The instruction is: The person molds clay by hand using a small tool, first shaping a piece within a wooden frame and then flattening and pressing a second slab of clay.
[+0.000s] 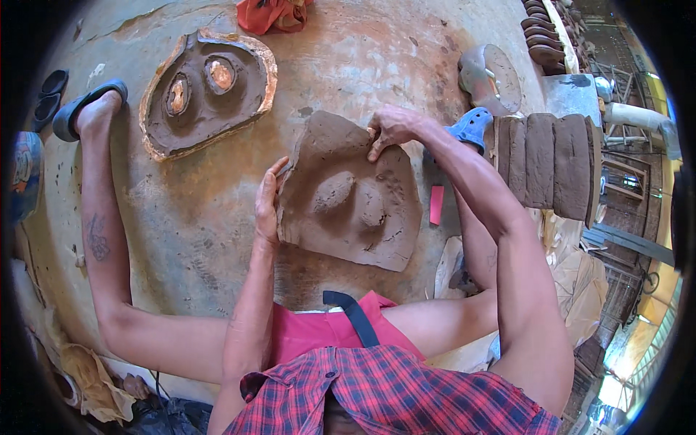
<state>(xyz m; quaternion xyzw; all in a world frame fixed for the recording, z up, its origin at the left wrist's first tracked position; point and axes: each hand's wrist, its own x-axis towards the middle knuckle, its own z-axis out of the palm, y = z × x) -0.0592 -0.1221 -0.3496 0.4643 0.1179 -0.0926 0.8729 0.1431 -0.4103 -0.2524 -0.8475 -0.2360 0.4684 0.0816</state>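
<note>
A brown wet clay slab with two raised oval humps in its middle is tilted up between my knees. My left hand steadies its left edge, with the palm against the side and the fingertips at the rim. At the upper right edge my right hand grips the clay, thumb bent over the front face; its other fingers are partly hidden. Rough marks and small cracks show on the slab's right side. Beyond it, to the left, a pale-rimmed mold lined with dark clay lies on the floor, with two oval openings.
A stack of thick clay blocks stands at the right, near my blue clog. Behind it is a round metal ring. A small pink strip lies beside the slab. A red cloth rests at the far side.
</note>
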